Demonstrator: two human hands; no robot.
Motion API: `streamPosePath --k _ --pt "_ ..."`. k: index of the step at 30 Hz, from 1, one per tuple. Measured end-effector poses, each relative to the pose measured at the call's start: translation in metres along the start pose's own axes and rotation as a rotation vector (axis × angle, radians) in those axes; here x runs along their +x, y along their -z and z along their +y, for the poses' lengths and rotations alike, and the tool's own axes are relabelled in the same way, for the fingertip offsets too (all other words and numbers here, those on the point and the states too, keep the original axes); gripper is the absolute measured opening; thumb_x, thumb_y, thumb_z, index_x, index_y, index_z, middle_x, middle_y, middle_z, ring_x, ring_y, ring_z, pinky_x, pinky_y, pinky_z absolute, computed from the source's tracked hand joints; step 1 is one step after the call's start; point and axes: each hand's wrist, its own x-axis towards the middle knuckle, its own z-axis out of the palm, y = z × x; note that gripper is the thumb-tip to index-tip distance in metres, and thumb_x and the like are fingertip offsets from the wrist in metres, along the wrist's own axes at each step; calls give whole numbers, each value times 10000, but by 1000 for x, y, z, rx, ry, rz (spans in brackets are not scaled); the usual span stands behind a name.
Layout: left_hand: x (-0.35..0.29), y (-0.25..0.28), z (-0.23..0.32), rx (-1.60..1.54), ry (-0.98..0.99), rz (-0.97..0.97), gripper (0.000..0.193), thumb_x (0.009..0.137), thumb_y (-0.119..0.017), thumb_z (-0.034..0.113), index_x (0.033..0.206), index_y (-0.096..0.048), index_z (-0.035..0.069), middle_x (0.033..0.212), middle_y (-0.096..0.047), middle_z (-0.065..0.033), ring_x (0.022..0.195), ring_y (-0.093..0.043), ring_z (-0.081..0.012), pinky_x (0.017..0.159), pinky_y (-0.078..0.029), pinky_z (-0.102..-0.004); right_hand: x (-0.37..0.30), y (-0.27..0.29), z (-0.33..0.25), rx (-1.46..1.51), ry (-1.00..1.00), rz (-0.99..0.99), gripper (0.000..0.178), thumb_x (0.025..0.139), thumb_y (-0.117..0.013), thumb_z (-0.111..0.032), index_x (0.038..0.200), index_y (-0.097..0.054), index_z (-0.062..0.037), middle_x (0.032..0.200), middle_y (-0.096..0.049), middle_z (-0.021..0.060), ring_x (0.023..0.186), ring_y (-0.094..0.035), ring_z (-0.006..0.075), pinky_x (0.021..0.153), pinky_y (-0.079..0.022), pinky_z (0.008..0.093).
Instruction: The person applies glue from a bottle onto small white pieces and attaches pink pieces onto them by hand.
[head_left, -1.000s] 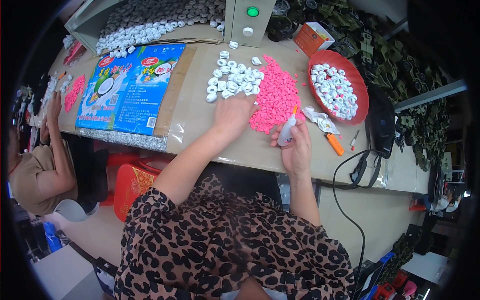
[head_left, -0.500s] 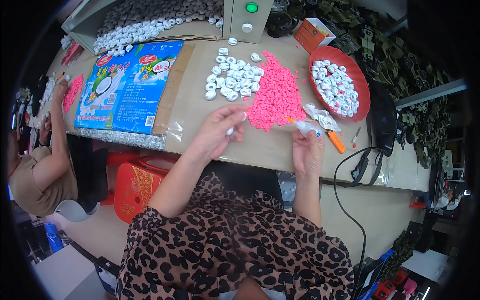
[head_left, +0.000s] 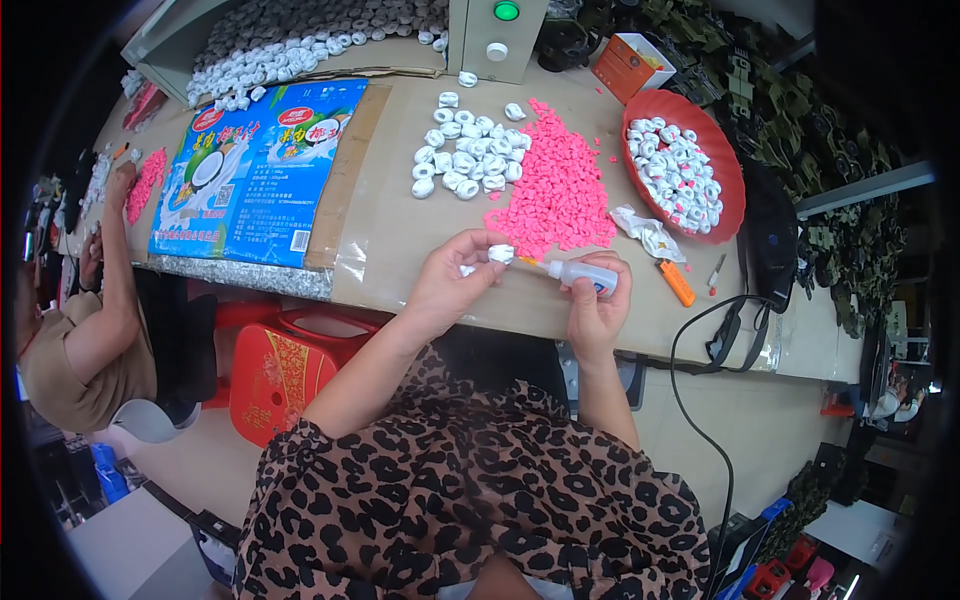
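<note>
Between thumb and fingers of my left hand [head_left: 443, 285] is a small white rounded piece [head_left: 501, 254]; another white piece [head_left: 467, 270] shows against the palm. My right hand [head_left: 597, 312] grips a small translucent squeeze bottle [head_left: 590, 277], tilted sideways. Its thin orange-yellow nozzle points left and reaches the held piece or nearly so; contact is hard to judge. Just beyond my hands lies a heap of small pink pieces [head_left: 560, 190]. A loose group of white rounded pieces [head_left: 465, 155] sits left of it. To its right stands a red scalloped bowl [head_left: 737, 205] containing white pieces with pink bits.
Right of the heap lie a crumpled white wrapper [head_left: 645, 234], an orange-handled tool [head_left: 677, 283] and a small blade [head_left: 716, 270]. A black cable [head_left: 690, 410] hangs over the edge. Blue printed cardboard [head_left: 255, 180] covers the left side, near a co-worker's arm [head_left: 118, 265].
My right hand has moved left and lowered, turning the bottle's nozzle toward the left hand. The left hand has shifted slightly right and down, and its white piece now shows at the fingertips.
</note>
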Motion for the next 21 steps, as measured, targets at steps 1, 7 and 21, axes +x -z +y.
streamPosePath --k 1,7,21 --pt "-1 0 0 -6 -17 9 249 788 -504 6 1036 -493 4 900 -530 -26 779 -485 -59 693 -403 -187 0 -1 0 1 -1 0 233 793 -549 -146 923 -401 -23 866 -444 88 673 -461 122 600 -393 226" --pt "-2 -1 2 91 -28 -18 279 793 -483 12 1072 -488 6 884 -516 -10 780 -454 -47 707 -367 -173 -1 1 2 -84 48 -51 231 799 -543 -153 920 -395 -23 838 -430 80 676 -452 112 599 -387 212" --pt "-3 -2 1 178 -57 -1 301 779 -492 11 1080 -510 20 895 -503 -4 779 -446 -53 718 -372 -180 -3 -2 -3 -88 6 -45 224 778 -558 -118 900 -406 -7 814 -445 79 705 -425 118 631 -364 224"
